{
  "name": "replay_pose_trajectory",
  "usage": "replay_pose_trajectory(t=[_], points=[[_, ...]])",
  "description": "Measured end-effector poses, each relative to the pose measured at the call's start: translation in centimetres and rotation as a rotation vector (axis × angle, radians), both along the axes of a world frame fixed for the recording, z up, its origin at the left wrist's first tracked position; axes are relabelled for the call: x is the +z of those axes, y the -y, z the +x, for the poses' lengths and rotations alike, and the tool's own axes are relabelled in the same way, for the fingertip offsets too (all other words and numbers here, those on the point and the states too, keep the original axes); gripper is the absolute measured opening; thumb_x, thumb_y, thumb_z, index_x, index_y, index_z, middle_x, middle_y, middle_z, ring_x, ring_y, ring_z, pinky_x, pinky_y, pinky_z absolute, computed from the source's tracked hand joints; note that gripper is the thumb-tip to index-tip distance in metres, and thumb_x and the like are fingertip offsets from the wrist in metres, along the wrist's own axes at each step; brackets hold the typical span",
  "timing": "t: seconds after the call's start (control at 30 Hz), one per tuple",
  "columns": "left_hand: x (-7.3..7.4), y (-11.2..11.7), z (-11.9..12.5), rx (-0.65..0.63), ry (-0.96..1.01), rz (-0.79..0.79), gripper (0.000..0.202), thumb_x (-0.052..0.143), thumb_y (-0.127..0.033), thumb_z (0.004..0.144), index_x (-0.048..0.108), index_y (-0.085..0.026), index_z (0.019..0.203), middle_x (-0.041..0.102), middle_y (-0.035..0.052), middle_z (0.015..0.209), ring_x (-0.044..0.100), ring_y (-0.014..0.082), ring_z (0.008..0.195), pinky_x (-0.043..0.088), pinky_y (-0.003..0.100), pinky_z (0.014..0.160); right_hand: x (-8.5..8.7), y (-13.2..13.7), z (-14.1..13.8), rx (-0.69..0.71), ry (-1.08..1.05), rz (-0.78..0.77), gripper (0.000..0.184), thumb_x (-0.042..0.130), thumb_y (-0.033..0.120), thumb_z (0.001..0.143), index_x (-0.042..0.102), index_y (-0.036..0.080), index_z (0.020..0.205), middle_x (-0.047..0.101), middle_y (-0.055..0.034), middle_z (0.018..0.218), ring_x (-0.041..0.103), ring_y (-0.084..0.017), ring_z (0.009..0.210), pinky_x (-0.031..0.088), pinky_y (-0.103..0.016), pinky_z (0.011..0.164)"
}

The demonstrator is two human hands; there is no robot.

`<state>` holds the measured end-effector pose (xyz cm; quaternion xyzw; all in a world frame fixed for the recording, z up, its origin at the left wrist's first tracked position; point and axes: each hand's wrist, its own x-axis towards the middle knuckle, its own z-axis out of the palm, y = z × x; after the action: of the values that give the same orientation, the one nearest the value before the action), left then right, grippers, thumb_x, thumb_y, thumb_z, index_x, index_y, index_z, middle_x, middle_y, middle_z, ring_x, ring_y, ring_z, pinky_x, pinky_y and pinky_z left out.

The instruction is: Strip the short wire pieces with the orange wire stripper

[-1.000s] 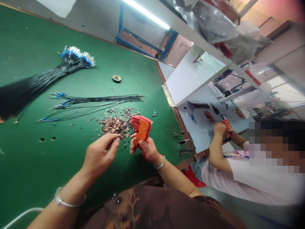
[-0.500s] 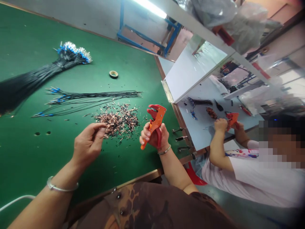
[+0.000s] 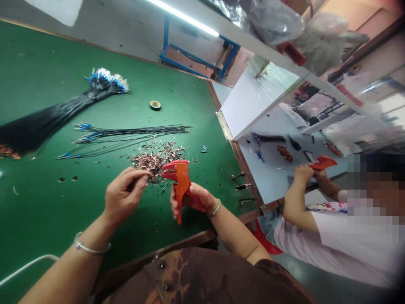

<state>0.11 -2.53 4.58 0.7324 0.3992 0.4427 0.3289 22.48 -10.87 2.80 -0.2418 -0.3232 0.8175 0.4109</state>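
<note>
"Hands first?"

"The right hand [image 3: 194, 200] grips an orange-and-red wire stripper [image 3: 181, 179]; the left hand [image 3: 124, 192] is pinched narrow (on a wire or not, I can't tell)."

"How does the stripper stand?"

"Between the hands, its nose aimed left at the left hand's fingertips, handles running down toward the wearer. Just beyond lies a heap of copper clippings [image 3: 147, 162] on the green table [image 3: 47, 215], then terminal-ended black wires [image 3: 129, 131] and a tape roll [image 3: 155, 108]."

"Containers?"

"Clear plastic bags [image 3: 280, 25] at the shelf [image 3: 253, 45]; contents unclear."
</note>
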Motion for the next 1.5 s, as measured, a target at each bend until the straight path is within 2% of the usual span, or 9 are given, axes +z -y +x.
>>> replay_pose_trajectory(t=[0.37, 0.53, 0.8, 0.93, 1.13, 1.23, 1.33, 1.5], points=[[0.4, 0.3, 0.1, -0.142, -0.029, -0.022, 0.019, 0.058, -0.033, 0.093, 0.072, -0.020, 0.090, 0.066, 0.0007, 0.080, 0.061, 0.0124, 0.069, 0.047, 0.024, 0.064, -0.2, 0.1, 0.0, 0.071, 0.027, -0.014, 0.069, 0.075, 0.066, 0.079, 0.064, 0.007, 0.112, 0.069, -0.0089, 0.085, 0.072, -0.024, 0.071, 0.060, -0.040, 0.066], [0.8, 0.4, -0.1, -0.147, -0.022, -0.056, 0.021, 0.058, -0.035, 0.093, 0.072, -0.021, 0.087, 0.068, 0.0012, 0.082, 0.062, 0.0139, 0.073, 0.048, 0.025, 0.067, -0.1, 0.1, -0.2, 0.054, 0.052, -0.017, 0.068, 0.076, 0.067, 0.078, 0.064, 0.007, 0.109, 0.071, -0.0088, 0.082, 0.071, -0.021, 0.065, 0.059, -0.035, 0.062], [0.7, 0.5, -0.2, -0.140, -0.012, -0.051, 0.018, 0.061, -0.034, 0.091, 0.073, -0.022, 0.087, 0.069, -0.0010, 0.082, 0.062, 0.0126, 0.070, 0.047, 0.024, 0.062, -1.4, 0.2, -0.1, 0.027, 0.109, 0.017, 0.066, 0.075, 0.068, 0.079, 0.064, 0.007, 0.102, 0.070, -0.0066, 0.072, 0.070, -0.021, 0.057, 0.059, -0.033, 0.052], [0.7, 0.4, -0.2, -0.149, 0.025, -0.051, 0.015, 0.062, -0.032, 0.092, 0.072, -0.022, 0.087, 0.068, -0.0021, 0.080, 0.061, 0.0119, 0.069, 0.047, 0.024, 0.064, -1.2, 0.4, -0.4, -0.016, 0.136, 0.035, 0.060, 0.074, 0.066, 0.081, 0.063, 0.009, 0.098, 0.068, -0.0043, 0.069, 0.068, -0.019, 0.054, 0.057, -0.030, 0.050], [0.4, 0.0, -0.1, -0.086, 0.025, -0.078, 0.023, 0.053, -0.037, 0.097, 0.071, -0.023, 0.104, 0.069, 0.0002, 0.095, 0.065, 0.0153, 0.084, 0.052, 0.027, 0.077, -0.8, 0.3, -0.9, -0.109, 0.107, -0.012, 0.056, 0.076, 0.065, 0.080, 0.059, 0.013, 0.090, 0.059, 0.0029, 0.058, 0.056, -0.012, 0.044, 0.051, -0.027, 0.044], [0.0, -0.2, 0.0, -0.099, -0.003, -0.079, 0.028, 0.048, -0.040, 0.100, 0.069, -0.023, 0.109, 0.069, 0.0003, 0.093, 0.065, 0.0164, 0.085, 0.052, 0.029, 0.079, -0.8, 0.2, -0.9, -0.148, 0.102, -0.010, 0.055, 0.075, 0.066, 0.081, 0.057, 0.014, 0.088, 0.055, 0.0048, 0.056, 0.052, -0.011, 0.041, 0.049, -0.026, 0.041], [-0.4, -0.1, 0.2, -0.142, -0.006, -0.040, 0.027, 0.049, -0.039, 0.100, 0.070, -0.023, 0.104, 0.068, -0.0002, 0.088, 0.064, 0.0155, 0.080, 0.051, 0.028, 0.077, -0.7, 0.3, -1.0, -0.156, 0.119, -0.008, 0.054, 0.076, 0.064, 0.081, 0.057, 0.014, 0.088, 0.054, 0.0057, 0.055, 0.050, -0.010, 0.040, 0.047, -0.024, 0.040], [-0.3, 0.0, 0.3, -0.186, -0.005, 0.027, 0.023, 0.055, -0.034, 0.098, 0.068, -0.021, 0.085, 0.061, -0.0016, 0.074, 0.057, 0.0130, 0.069, 0.047, 0.026, 0.068, -0.3, 0.6, -1.5, -0.171, 0.172, -0.004, 0.055, 0.078, 0.064, 0.078, 0.058, 0.014, 0.087, 0.050, 0.0077, 0.050, 0.042, -0.007, 0.035, 0.040, -0.021, 0.034]])
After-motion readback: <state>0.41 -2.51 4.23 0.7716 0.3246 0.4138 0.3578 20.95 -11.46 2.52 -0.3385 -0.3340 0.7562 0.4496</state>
